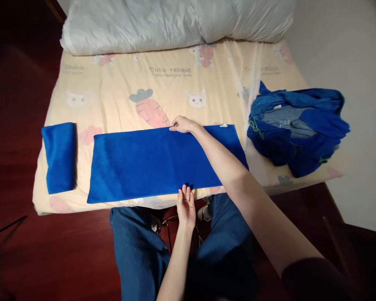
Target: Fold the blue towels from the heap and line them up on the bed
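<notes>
A blue towel [138, 163] lies spread lengthwise on the bed, with a small white tag near its far right corner. My right hand [182, 124] reaches across it and pinches its far edge near the middle. At the near edge, my left hand [186, 207] is palm up with its fingers stretched out, the fingertips touching or just under the cloth. My right forearm covers part of the towel's right side. To the left rests a folded blue towel [60, 158], a compact rectangle.
A heap of crumpled blue cloths [301, 125] sits at the bed's right end by the wall. A pale, puffy quilt [175, 25] lies along the back. The bed's yellow rabbit-and-carrot sheet [113, 96] has a clear plastic-like cover. My knees are under the near edge.
</notes>
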{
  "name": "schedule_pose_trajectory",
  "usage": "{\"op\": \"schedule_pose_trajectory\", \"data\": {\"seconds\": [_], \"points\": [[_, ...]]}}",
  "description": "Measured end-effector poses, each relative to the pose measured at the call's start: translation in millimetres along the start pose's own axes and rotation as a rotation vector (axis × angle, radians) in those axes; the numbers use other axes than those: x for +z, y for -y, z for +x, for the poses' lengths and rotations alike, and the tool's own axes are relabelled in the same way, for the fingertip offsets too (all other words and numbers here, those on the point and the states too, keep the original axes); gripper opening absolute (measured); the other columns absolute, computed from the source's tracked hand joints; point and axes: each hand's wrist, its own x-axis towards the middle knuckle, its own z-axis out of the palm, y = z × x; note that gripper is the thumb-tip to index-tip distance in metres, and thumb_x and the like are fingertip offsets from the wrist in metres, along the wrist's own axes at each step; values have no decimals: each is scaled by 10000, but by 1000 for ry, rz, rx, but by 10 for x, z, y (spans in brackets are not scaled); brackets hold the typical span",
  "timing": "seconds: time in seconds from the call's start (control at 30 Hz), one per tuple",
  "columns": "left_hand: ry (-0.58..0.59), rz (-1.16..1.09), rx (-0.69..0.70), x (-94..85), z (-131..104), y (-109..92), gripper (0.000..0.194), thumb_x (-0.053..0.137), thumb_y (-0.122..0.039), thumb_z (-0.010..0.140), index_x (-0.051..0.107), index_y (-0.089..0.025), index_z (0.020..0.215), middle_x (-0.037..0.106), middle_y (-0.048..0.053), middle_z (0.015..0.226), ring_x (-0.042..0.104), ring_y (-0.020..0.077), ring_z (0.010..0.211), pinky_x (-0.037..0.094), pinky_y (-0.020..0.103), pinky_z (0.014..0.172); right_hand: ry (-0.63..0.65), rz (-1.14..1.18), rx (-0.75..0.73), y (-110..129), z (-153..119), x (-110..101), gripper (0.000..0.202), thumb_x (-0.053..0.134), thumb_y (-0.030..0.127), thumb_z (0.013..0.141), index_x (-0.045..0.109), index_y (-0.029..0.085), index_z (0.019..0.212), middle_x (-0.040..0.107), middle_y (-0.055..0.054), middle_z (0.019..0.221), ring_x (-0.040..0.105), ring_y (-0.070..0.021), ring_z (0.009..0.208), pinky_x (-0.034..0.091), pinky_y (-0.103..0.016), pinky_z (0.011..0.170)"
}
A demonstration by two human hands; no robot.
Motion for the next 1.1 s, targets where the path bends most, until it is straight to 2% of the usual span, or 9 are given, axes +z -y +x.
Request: {"op": "schedule_pose_trajectory", "data": {"seconds": [0.1, 0.23, 0.33, 0.53, 0.63, 0.73, 0.83, 0.93, 1.1], "points": [[35, 3, 34, -12, -27, 5, 98, 572, -170, 981, 629, -158, 902, 682, -2, 855, 632, 44, 654, 538, 147, 642, -38, 138, -40, 9, 10, -45, 251, 775, 315, 835, 752, 126, 1000, 742, -68, 939, 669, -164, 860, 523, -300, 858], [196, 35, 93, -65, -25, 30, 366, 677, -272, 925, 441, -181, 660, 359, -87, 542, 337, 33, 427, 312, 159, 414, -116, 168, -61, 8, -28, 22, 254, 765, 320, 839, 738, 159, 1034, 729, -47, 967, 662, -158, 886, 512, -312, 895], [212, 60, 144, -84, -14, 49, 470, 727, -288, 884, 348, -204, 620, 205, -104, 519, 224, 51, 423, 231, 193, 401, -133, 249, -79, -11, -28, 78, 243, 729, 326, 874, 714, 168, 1057, 710, -28, 891, 651, -152, 826, 524, -310, 844], [194, 215, 286, -27, -64, 57, 502, 751, -366, 856, 333, -207, 628, 182, -97, 562, 201, 59, 459, 220, 204, 440, -130, 405, -122, -22, -31, 44, 261, 748, 375, 860, 707, 161, 1005, 677, -8, 790, 617, -137, 740, 536, -312, 787], [187, 325, 398, 4, -170, 37, 571, 773, -443, 814, 298, -207, 603, 174, -94, 567, 184, 57, 477, 216, 215, 459, -167, 467, -154, 64, -142, -49, 307, 761, 419, 835, 716, 156, 987, 697, -16, 784, 634, -150, 769, 547, -323, 799], [166, 482, 607, 30, -365, -62, 607, 765, -515, 791, 289, -205, 575, 191, -83, 568, 198, 64, 511, 217, 226, 486, -225, 525, -193, 249, -356, -259, 342, 793, 449, 788, 730, 147, 935, 735, -50, 815, 665, -182, 831, 556, -340, 833], [146, 660, 830, 101, -654, -335, 567, 734, -541, 804, 353, -199, 560, 249, -65, 567, 236, 79, 537, 219, 243, 507, -318, 605, -230, 515, -665, -605, 362, 812, 452, 760, 738, 143, 933, 759, -72, 862, 687, -194, 866, 552, -353, 880], [192, 802, 1072, 316, -1040, -828, 546, 716, -562, 808, 403, -194, 554, 296, -51, 566, 264, 92, 547, 224, 258, 517, -437, 697, -305, 819, -1048, -1028, 416, 838, 478, 718, 732, 143, 940, 768, -83, 907, 701, -194, 888, 551, -357, 903], [280, 989, 1563, 1070, -1843, -1970, 502, 690, -521, 842, 452, -190, 550, 382, -31, 614, 370, 116, 610, 334, 263, 598, -637, 713, -419, 1351, -1787, -1690, 506, 843, 571, 673, 716, 166, 948, 765, -72, 885, 710, -200, 878, 576, -346, 840]]}}
